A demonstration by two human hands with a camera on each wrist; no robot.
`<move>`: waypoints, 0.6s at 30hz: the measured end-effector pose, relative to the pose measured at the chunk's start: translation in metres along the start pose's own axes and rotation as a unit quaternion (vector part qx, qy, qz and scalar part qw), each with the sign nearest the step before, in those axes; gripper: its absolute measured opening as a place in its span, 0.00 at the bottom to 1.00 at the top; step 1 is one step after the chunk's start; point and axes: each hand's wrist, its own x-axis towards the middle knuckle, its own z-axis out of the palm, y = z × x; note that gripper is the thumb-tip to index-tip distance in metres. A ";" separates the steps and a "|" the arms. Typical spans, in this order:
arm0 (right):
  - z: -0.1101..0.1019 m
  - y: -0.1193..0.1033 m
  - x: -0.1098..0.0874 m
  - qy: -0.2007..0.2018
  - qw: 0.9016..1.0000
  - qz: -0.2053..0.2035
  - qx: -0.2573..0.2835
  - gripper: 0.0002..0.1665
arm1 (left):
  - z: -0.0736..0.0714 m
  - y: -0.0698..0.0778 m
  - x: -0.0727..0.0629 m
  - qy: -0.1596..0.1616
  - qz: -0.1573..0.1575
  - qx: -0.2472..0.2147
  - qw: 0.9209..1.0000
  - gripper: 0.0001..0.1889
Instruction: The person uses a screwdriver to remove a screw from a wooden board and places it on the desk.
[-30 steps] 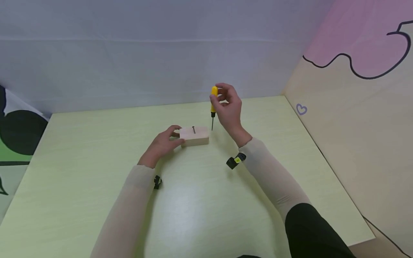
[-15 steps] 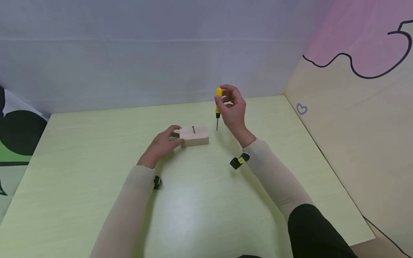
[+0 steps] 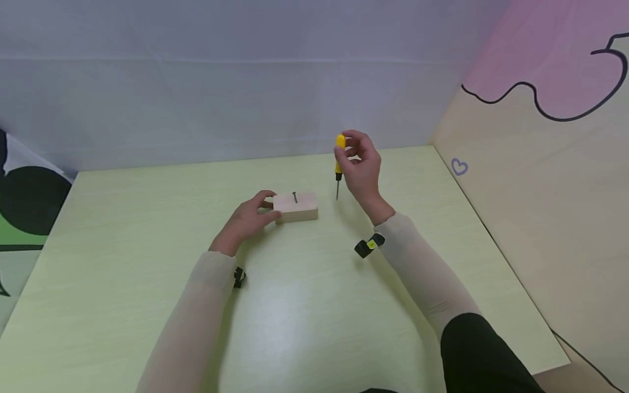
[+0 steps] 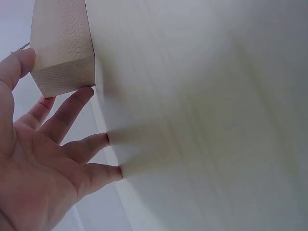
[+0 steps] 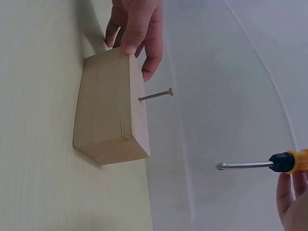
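Observation:
A pale wooden block [image 3: 296,207] lies on the table, with a screw [image 5: 156,95] standing upright, partly driven into its top face. My left hand [image 3: 247,219] holds the block's left end. In the left wrist view the thumb [image 4: 23,65] presses the upper edge, two fingers touch the end face and the others reach down to the tabletop. Right of the block, my right hand [image 3: 361,166] grips a screwdriver [image 3: 340,155] by its yellow handle, the shaft pointing down. Its cross-shaped tip [image 5: 220,166] is apart from both screw and block.
The light wood-grain table [image 3: 147,229] reaches back to a pale cloth wall [image 3: 221,109]. On the right stands a panel [image 3: 540,191] with a pink pattern and a small heart. Dark camera mounts [image 3: 369,245] sit at both wrists.
My right hand has shifted a little to the right with the screwdriver, away from the block. The left hand, block and screw have stayed put.

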 end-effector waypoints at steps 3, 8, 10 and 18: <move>-0.001 0.001 0.000 0.002 1.000 0.001 -0.001 0.18 | 0.000 0.000 0.000 -0.001 0.001 -0.001 1.000 0.31; -0.005 0.000 -0.002 -0.001 1.000 0.007 -0.012 0.18 | 0.000 -0.002 0.000 -0.002 0.006 -0.001 1.000 0.31; -0.007 0.002 -0.003 -0.001 1.000 0.012 -0.016 0.18 | 0.000 -0.002 0.000 -0.002 0.007 -0.001 1.000 0.31; -0.013 0.010 -0.004 0.001 0.999 0.030 -0.027 0.17 | 0.000 -0.002 0.000 0.002 0.005 -0.004 1.000 0.30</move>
